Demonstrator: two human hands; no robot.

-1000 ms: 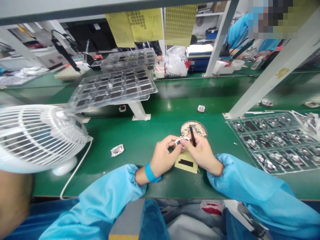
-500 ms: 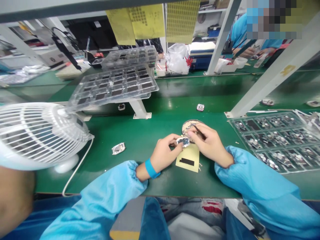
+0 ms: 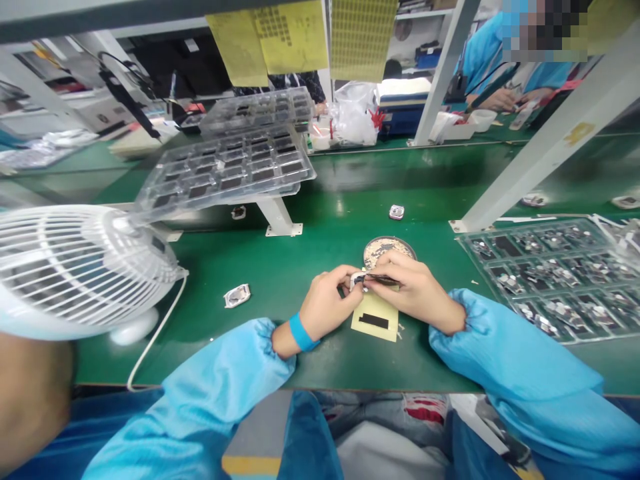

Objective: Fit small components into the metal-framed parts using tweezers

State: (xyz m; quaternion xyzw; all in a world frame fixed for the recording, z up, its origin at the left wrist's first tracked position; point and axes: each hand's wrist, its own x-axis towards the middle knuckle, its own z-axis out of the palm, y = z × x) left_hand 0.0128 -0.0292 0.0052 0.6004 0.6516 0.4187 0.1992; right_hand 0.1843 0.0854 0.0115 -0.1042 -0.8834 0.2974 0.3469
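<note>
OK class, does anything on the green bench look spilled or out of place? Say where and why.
Small pale scraps lie loose on the bench, just right of the yellow sheet; another bit is left of the right-hand tray. They look stray, outside any container.

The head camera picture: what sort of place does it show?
Probably a small-parts assembly workshop. A clear tray on the green bench holds many small parts in compartments, the left hand holds a small white-edged piece, and a person works at another bench behind.
</note>
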